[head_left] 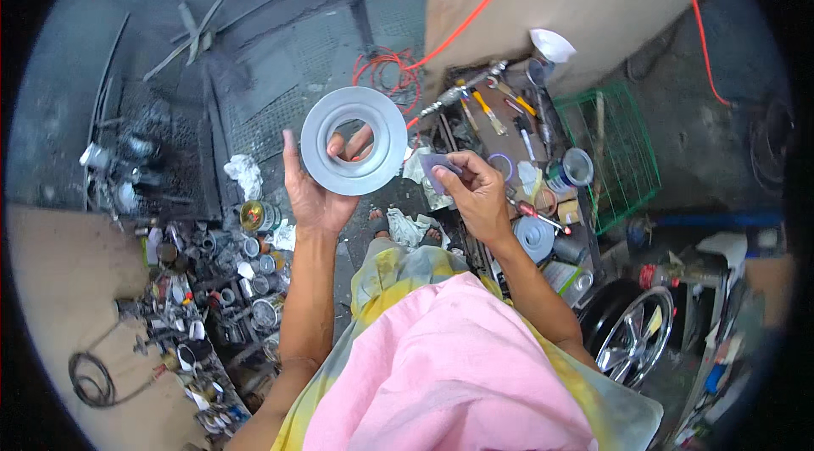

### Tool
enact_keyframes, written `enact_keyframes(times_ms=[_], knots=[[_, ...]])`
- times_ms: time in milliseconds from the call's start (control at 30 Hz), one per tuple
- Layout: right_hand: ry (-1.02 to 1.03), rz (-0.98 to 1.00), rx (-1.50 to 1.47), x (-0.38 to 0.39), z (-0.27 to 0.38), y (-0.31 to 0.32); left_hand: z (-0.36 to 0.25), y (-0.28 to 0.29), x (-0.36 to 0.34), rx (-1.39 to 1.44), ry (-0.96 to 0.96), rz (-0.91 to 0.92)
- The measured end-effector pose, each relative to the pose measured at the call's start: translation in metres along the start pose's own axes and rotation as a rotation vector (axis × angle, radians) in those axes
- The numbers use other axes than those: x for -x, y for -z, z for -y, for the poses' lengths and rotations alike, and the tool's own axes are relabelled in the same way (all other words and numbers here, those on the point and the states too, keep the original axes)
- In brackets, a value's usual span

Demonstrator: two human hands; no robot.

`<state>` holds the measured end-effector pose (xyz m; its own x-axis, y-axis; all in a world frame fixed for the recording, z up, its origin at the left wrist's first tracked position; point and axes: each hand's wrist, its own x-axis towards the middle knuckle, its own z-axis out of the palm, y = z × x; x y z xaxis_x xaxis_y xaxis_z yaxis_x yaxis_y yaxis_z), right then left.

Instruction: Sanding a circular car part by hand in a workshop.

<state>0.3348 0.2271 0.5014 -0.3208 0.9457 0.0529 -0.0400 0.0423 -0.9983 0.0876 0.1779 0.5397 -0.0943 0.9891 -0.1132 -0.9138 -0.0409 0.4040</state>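
My left hand holds up a matte grey ring with a stepped face and a round hole. Its fingertips show through the hole, and the thumb stands up along the outer side. Pinched between the thumb and fingers of my right hand is a small purple-grey piece of sandpaper. The sandpaper is to the right of the ring, apart from it. A similar grey ring lies on the cluttered bench below my right hand.
Paintbrushes and an open tin are on the bench. A green wire rack stands beside it, a spoked wheel at lower right. Many cans crowd the left. A red hose runs down to the floor.
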Motion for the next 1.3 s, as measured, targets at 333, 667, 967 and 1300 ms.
enact_keyframes(times_ms=[333,667,967,1300], knots=[[-0.128,0.363,-0.231,-0.038,0.028,-0.08,-0.034,0.029,0.026,-0.042,-0.113,0.149],[0.502,0.307,0.34,-0.053,0.055,-0.178,-0.071,0.08,0.051,0.101,-0.232,0.382],[0.695,0.749,0.634,-0.066,0.04,-0.308,-0.171,0.138,0.094,0.296,-0.354,0.037],[0.278,1.077,0.419,-0.041,0.021,-0.488,-0.271,0.201,0.149,0.059,-0.617,-0.298]])
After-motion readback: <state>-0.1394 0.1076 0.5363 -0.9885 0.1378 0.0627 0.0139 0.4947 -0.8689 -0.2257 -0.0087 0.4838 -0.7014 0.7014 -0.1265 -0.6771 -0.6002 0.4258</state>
